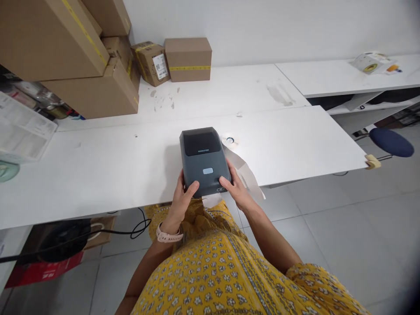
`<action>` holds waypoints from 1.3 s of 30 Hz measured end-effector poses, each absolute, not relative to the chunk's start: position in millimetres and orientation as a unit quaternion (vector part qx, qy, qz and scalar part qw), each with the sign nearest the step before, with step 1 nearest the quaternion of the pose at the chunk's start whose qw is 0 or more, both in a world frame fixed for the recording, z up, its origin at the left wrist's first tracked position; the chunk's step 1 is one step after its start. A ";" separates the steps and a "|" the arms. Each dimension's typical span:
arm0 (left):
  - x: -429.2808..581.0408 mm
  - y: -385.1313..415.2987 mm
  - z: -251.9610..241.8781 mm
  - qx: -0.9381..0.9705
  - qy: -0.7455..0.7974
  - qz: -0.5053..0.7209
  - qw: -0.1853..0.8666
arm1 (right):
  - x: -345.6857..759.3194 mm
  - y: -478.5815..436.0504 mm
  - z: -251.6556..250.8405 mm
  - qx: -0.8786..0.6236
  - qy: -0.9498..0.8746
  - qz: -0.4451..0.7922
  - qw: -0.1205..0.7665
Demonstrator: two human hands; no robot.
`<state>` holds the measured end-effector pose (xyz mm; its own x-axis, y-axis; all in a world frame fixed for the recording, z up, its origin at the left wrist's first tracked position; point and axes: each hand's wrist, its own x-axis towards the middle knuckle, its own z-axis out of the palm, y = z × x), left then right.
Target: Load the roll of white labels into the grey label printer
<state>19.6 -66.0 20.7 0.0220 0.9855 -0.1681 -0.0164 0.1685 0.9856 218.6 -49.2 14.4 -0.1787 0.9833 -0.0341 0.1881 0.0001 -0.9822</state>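
Observation:
A dark grey printer-like device (204, 168) with a glossy black window and a light button is at the front edge of the white table (131, 166). My left hand (183, 197) grips its left lower side, thumb on top. On the right lower side, my right hand (236, 186) holds it the same way, thumb near the corner. The fingers under the device are hidden. A strip of white paper (249, 175) curls out beside my right hand and hangs past the table edge. A small ring-shaped mark or sticker (230, 140) is just right of the device.
Cardboard boxes (95, 92) are stacked at the back left, with a smaller box (188, 59) against the wall. At far left stands a clear plastic container (22, 127). A blue stool (391, 142) is on the right; a black cable (121, 231) hangs below the table.

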 end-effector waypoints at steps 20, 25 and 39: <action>9.3 -124.3 7.6 0.386 0.613 0.410 0.554 | 207.3 -65.7 -2.5 -0.515 -0.523 0.485 0.475; 42.1 -110.6 18.6 0.299 0.441 0.345 0.773 | 207.0 -68.1 -1.7 -0.522 -0.525 0.472 0.478; 35.2 -103.7 3.3 0.437 0.412 0.273 0.751 | 210.3 -63.4 40.8 -0.510 -0.794 0.016 0.331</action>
